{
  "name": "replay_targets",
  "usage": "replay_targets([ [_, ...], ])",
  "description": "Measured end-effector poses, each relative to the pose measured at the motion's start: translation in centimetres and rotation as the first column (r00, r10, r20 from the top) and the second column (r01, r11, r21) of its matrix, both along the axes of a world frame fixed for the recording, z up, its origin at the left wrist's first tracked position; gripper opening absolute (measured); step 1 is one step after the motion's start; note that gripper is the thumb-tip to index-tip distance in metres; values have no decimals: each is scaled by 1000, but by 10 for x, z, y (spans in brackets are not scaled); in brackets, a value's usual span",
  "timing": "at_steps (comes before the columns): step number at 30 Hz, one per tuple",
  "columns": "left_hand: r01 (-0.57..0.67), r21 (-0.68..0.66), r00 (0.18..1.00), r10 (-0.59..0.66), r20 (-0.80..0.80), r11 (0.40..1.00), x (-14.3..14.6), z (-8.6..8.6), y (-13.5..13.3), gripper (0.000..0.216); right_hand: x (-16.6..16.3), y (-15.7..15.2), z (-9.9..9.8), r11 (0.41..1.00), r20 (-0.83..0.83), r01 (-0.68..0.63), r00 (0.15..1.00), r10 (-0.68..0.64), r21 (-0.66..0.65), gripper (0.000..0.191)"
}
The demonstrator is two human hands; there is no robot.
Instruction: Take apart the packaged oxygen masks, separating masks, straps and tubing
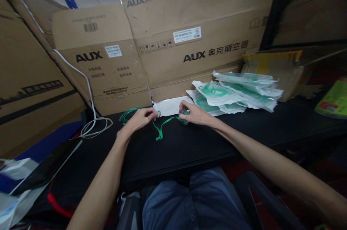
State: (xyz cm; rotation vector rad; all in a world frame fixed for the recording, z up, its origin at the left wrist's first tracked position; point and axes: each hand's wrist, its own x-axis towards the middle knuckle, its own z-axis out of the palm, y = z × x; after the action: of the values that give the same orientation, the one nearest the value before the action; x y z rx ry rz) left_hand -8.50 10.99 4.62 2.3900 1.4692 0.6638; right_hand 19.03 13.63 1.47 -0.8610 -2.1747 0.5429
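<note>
My left hand is closed in a pinch on a thin green strap, which droops in a loop over the black tabletop. The strap runs across to a clear, greenish plastic piece, and my right hand has its fingers closed around that piece. Its exact kind is partly hidden by the fingers. Coiled green tubing lies just behind my left hand. Behind both hands a white sheet or pouch rests flat against the cardboard.
Several white-and-clear packets with green tubing are piled to the right. Large AUX cardboard boxes stand as a wall behind the black table. A white cable coils at left; an open carton sits back right.
</note>
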Motion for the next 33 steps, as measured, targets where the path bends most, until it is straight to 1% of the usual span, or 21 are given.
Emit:
replay_targets([
  [3,48,32,998,-49,46,998,26,-9,1,40,-9,-10,1,999,1,-49,999,49,23,20],
  [6,118,5,992,-118,48,993,42,-15,0,39,-15,-15,-2,996,-4,-75,997,75,52,26],
  [9,155,-41,988,-154,33,987,44,-18,-1,37,-16,-13,-7,993,-6,-82,997,83,82,30],
  [16,187,-144,982,-189,1,972,42,-26,-2,35,-18,-14,-11,984,15,-107,994,106,139,36],
  [21,213,-176,976,-215,6,961,42,-18,-12,35,-17,-14,-17,965,74,-173,984,161,197,31],
  [24,187,-137,982,-186,15,973,43,-11,-23,39,-15,-11,-20,959,92,-170,984,153,226,28],
  [27,140,-76,990,-137,40,987,46,-6,-41,35,-14,-10,-22,960,97,-137,988,117,244,28],
  [33,46,-39,993,-41,114,998,41,-5,-95,27,-21,-10,-27,964,74,-37,997,18,262,27],
])
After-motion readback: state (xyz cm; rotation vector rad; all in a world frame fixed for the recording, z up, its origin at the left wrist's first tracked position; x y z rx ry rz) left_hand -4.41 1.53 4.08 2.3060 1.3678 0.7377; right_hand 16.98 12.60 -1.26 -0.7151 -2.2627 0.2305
